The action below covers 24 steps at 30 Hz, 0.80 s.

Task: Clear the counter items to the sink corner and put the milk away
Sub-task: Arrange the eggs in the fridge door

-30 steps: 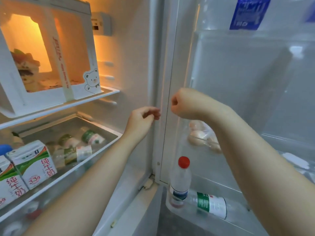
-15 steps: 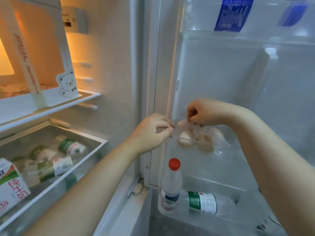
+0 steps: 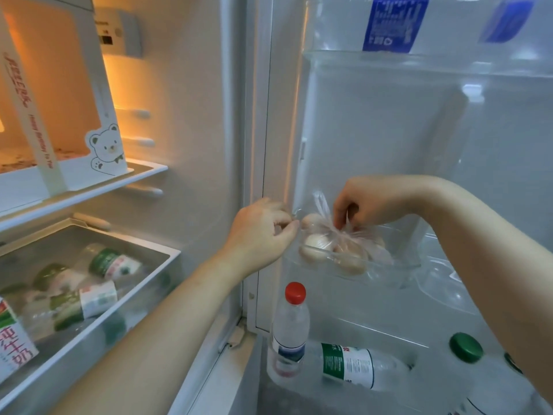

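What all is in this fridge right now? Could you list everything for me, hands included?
cake box: one, white with a bear drawing, upper shelf, left.
milk carton: one, white and green, lower left edge, cut off.
drawer bottles: at least three, green labels, lying in the drawer.
bag of eggs: one, clear plastic, middle door shelf.
red-capped bottle: one, clear, upright, bottom door shelf.
green-labelled bottle: one, clear, lying beside it.
green-capped bottle: one, clear, bottom door shelf, right.
blue-labelled bottles: two, clear, top door shelf.
left hand: one, pinching at the bag's left edge.
right hand: one, pinching the bag's tied top.
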Tool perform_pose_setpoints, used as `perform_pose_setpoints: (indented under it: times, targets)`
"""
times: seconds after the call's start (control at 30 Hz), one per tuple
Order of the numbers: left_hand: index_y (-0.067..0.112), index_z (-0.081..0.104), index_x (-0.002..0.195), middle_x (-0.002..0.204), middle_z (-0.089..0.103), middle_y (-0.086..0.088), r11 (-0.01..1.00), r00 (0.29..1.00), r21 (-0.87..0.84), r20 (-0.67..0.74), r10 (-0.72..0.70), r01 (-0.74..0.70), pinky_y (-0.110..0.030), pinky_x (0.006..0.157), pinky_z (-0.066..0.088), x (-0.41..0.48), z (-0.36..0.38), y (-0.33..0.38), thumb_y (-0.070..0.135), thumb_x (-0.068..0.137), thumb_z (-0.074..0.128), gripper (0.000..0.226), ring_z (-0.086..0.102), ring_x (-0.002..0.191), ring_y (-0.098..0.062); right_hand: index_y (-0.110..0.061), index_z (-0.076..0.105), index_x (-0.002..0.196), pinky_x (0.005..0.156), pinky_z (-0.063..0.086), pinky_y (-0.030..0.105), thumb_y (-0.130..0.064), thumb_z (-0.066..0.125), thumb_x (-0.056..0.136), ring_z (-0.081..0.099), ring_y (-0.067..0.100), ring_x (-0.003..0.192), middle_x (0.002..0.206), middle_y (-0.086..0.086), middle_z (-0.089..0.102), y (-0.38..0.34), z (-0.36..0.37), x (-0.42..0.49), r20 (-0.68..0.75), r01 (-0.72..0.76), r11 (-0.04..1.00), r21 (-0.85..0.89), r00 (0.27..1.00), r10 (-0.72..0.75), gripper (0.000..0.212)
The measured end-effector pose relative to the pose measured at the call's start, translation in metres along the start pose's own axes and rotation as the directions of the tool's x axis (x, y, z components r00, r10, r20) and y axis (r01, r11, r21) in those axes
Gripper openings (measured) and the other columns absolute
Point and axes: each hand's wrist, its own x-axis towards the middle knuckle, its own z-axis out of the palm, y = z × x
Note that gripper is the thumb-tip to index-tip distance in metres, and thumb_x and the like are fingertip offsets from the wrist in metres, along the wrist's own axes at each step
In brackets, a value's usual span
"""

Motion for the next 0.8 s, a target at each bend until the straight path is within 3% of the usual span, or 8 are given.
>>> perform_pose_setpoints:
  times: [0.07,0.2,0.37,0.5,0.67,0.8]
  targets:
    - [0.007,0.057,0.055,0.064,0.056,0.000,0.999,1.000,-0.047,0.001,-0.006,0.006,-0.029,0.066,0.037,0.001,0.000,-0.003,0.046,0.076,0.033,0.050,0.048,0.073,-0.018,-0.037,0.065,0.086,0.072,0.046,0.019,-0.003,0.055,0.080,0.059,0.007,0.078,0.077,-0.018,0.062,-0.004,-0.001,-0.004,0.017,0.011,0.999,-0.031,1.000,-0.010,0.035]
    - [0.007,0.064,0.066,0.070,0.062,-0.003,0.993,0.997,-0.094,-0.045,-0.071,0.066,-0.030,0.069,0.038,0.001,-0.003,0.002,0.039,0.079,0.041,0.041,0.053,0.078,-0.021,-0.034,0.067,0.095,0.069,0.043,0.010,-0.012,0.061,0.081,0.058,0.005,0.082,0.087,-0.016,0.063,-0.005,0.006,-0.012,0.021,0.040,0.999,0.018,0.999,-0.040,0.027]
    - [0.010,0.067,0.076,0.075,0.062,0.003,0.981,0.979,-0.115,-0.153,0.136,-0.154,-0.017,0.071,0.038,-0.002,-0.005,0.020,0.023,0.080,0.047,0.023,0.052,0.078,-0.009,-0.038,0.061,0.075,0.080,0.052,0.029,-0.019,0.063,0.080,0.063,0.012,0.086,0.092,-0.007,0.067,-0.006,0.023,-0.014,-0.123,0.047,0.993,0.111,0.992,-0.033,0.019]
    - [0.018,0.068,0.075,0.069,0.056,0.017,0.965,0.996,-0.249,0.002,0.085,-0.082,-0.009,0.067,0.038,-0.005,-0.008,0.027,0.014,0.080,0.059,0.012,0.052,0.070,0.001,-0.032,0.063,0.078,0.065,0.044,0.012,-0.017,0.063,0.081,0.058,0.005,0.071,0.079,-0.009,0.063,-0.015,0.032,-0.018,-0.243,0.028,0.982,0.189,0.970,0.019,0.016]
    - [0.030,0.067,0.075,0.075,0.060,0.015,0.959,0.987,-0.277,0.162,-0.019,0.064,-0.010,0.068,0.038,-0.010,-0.014,0.028,0.020,0.081,0.065,0.012,0.053,0.074,0.002,-0.025,0.067,0.078,0.065,0.046,0.023,-0.016,0.062,0.083,0.057,0.011,0.071,0.071,-0.007,0.062,-0.029,0.049,-0.020,-0.304,0.006,0.948,0.318,0.948,0.096,0.011]
    - [0.029,0.070,0.076,0.079,0.062,0.013,0.955,0.978,-0.275,0.200,-0.051,0.106,-0.018,0.072,0.042,-0.013,-0.019,0.027,0.029,0.078,0.069,0.003,0.055,0.079,0.000,-0.018,0.070,0.089,0.067,0.043,0.023,-0.017,0.059,0.086,0.057,0.014,0.077,0.072,-0.008,0.058,-0.037,0.052,-0.021,-0.335,-0.033,0.959,0.280,0.933,0.130,0.011]
